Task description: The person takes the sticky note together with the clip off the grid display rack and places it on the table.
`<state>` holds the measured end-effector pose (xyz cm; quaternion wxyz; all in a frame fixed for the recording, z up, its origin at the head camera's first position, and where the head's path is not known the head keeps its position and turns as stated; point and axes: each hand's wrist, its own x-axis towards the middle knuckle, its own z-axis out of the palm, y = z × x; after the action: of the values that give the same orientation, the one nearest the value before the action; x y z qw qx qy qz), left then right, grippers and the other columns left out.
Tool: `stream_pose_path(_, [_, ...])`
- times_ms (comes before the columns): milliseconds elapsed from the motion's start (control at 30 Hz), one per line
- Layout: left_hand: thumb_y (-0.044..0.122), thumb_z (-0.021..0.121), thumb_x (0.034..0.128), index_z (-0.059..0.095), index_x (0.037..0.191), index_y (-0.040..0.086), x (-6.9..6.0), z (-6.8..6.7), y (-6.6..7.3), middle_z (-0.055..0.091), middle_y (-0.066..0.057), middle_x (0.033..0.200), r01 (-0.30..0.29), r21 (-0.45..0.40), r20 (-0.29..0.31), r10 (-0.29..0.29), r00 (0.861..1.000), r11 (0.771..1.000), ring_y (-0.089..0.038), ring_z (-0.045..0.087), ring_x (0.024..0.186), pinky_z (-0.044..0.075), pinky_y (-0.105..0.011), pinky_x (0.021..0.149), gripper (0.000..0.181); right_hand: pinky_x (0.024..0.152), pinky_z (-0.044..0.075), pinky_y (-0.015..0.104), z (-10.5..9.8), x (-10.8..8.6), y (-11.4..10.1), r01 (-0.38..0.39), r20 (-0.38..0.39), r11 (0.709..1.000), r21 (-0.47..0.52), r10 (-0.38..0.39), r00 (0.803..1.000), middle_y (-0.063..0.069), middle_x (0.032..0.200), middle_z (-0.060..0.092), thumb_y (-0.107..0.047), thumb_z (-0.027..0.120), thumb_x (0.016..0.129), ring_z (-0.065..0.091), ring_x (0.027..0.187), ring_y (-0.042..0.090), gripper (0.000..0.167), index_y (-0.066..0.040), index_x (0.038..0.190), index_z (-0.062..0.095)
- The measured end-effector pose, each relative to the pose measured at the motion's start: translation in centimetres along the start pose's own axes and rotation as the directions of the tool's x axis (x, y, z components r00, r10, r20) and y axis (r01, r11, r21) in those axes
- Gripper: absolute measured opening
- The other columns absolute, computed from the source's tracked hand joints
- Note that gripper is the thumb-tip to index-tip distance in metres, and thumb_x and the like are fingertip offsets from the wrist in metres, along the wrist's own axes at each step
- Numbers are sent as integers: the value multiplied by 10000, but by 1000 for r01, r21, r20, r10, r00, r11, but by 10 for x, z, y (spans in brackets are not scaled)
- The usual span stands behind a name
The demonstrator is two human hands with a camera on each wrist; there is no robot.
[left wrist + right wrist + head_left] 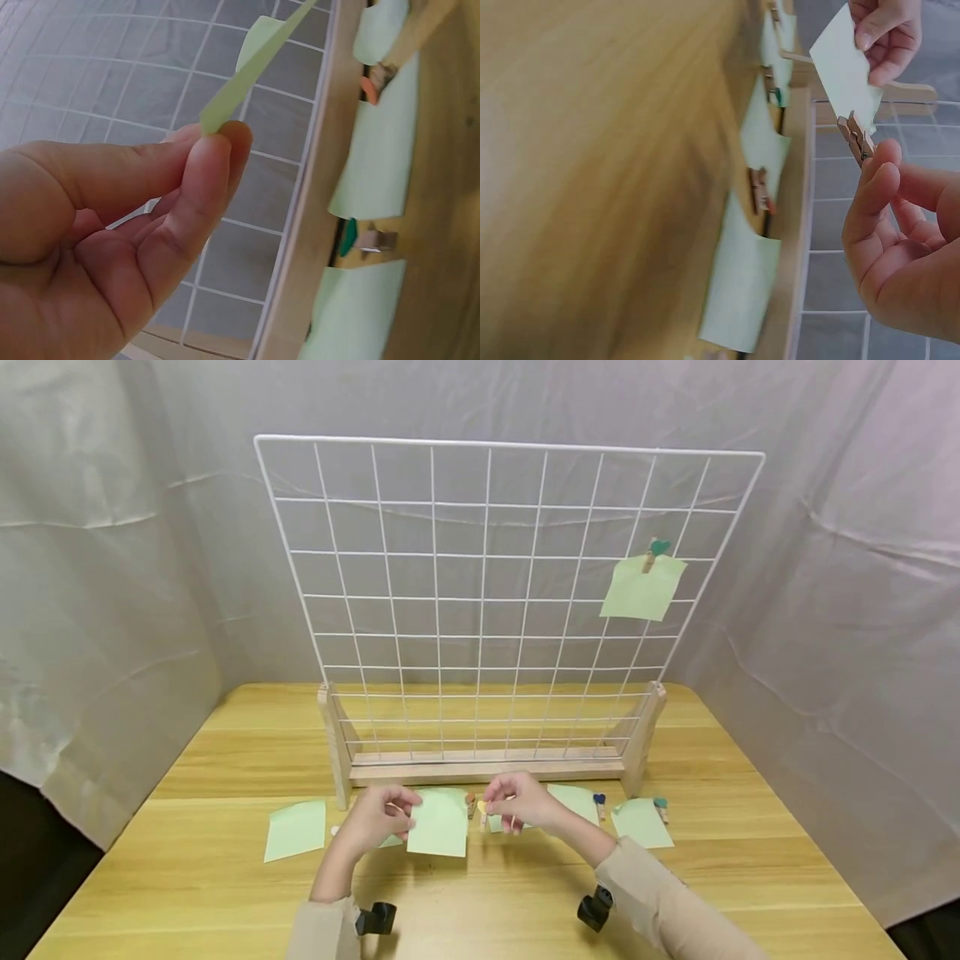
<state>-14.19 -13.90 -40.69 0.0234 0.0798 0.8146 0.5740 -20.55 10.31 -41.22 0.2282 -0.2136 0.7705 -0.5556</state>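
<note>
My left hand point(375, 820) pinches a pale green paper note point(437, 824) by its edge between thumb and fingers. To its right, my right hand point(529, 802) grips a small wooden clothespin point(855, 139) with a yellow heart on it. In the right wrist view the clothespin's free end is close to the note point(844, 66); whether they touch I cannot tell. Both hands are above the table, in front of a white wire grid point(486, 553). High on the grid's right side, a green note point(643, 593) hangs from a clothespin with a green heart point(658, 547).
A wooden stand point(487, 772) holds the grid upright. Along its front lie several green notes, including one at the far left point(296, 832) and one at the right point(642, 824). Heart clothespins lie between them, such as a blue one point(600, 802). Grey curtains point(97, 527) surround the table point(225, 893).
</note>
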Motion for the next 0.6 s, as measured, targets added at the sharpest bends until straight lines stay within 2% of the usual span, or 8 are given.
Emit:
stream_pose_path(300, [-156, 548, 735, 574, 930, -113, -5, 3, -11, 499, -128, 769, 7, -20, 99, -5, 995, 1000, -175, 538, 593, 511, -358, 549, 201, 383, 409, 173, 4, 0, 17, -85, 25, 995, 47, 84, 996, 158, 717, 596, 30, 586, 810, 505, 424, 85, 115, 74, 914, 609])
stream_pose_path(600, [-185, 580, 706, 558, 855, -109, -8, 6, -16, 482, -91, 690, 69, -26, 211, -62, 975, 997, -149, 507, 515, 502, -347, 517, 169, 371, 397, 167, 11, -1, 31, -111, 46, 994, 12, 110, 993, 105, 657, 598, 31, 599, 794, 495, 403, 79, 54, 63, 838, 599])
